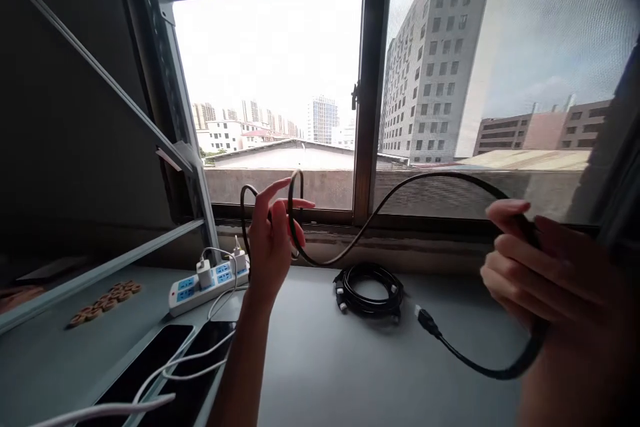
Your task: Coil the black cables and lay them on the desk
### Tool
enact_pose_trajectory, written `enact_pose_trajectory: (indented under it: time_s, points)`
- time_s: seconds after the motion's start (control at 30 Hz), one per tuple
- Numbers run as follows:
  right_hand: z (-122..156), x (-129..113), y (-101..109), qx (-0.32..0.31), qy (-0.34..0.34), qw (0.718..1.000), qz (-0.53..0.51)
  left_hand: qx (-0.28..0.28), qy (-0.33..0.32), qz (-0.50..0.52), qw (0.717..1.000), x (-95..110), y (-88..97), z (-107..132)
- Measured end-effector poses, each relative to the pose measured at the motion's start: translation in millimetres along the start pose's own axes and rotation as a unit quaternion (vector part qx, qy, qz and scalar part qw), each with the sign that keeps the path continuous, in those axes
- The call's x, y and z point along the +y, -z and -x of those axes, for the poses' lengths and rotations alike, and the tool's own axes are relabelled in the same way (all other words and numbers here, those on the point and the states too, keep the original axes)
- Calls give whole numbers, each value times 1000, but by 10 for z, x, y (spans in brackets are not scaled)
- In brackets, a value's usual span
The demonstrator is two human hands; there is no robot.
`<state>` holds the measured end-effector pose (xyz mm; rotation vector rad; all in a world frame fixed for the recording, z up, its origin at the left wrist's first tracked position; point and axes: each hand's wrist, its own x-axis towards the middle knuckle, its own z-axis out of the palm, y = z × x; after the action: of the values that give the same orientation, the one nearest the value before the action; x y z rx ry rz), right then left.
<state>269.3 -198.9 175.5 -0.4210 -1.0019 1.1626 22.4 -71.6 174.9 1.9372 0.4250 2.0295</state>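
My left hand (273,240) is raised in front of the window, fingers closed around a loop of a long black cable (400,190). The cable arcs to the right into my right hand (530,273), which is closed on it near the right edge. From that hand the cable curves down and back left, ending in a plug (427,320) that hangs just above the grey table (325,360). A second black cable, coiled and bundled (369,290), lies on the table between my hands.
A white power strip (207,283) with plugged-in chargers sits at the left, white leads running to two dark phones (165,363) near the front edge. Small brown rings (103,303) lie further left under a metal shelf frame (100,267). The window sill runs behind.
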Motion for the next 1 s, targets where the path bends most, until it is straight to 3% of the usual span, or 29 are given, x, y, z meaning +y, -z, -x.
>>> enact_pose_trajectory:
  time_s: [0.13, 0.2, 0.37, 0.53, 0.63, 0.77, 1.0]
  points:
    - [57, 4, -2, -176, -11, 983, -47, -28, 29, 38, 998, 76, 43, -11]
    - [43, 26, -53, -198, -29, 980, 1, -29, 42, 59, 997, 121, 23, 9]
    - [-33, 137, -224, -40, -60, 976, 205, 12, 3, 40, 999, 207, -84, 100]
    - [-113, 241, -263, 12, -31, 946, 323, 53, -87, 68, 992, 257, -175, 201]
    - [-114, 283, -307, 6, -30, 933, 359, 56, -132, 78, 987, 298, -233, 267]
    - [-107, 360, -417, 30, -14, 929, 369, 65, -159, 84, 982, 379, -306, 331]
    - [-199, 393, -420, 81, 25, 972, 219, 70, -183, 115, 974, 456, -415, 429]
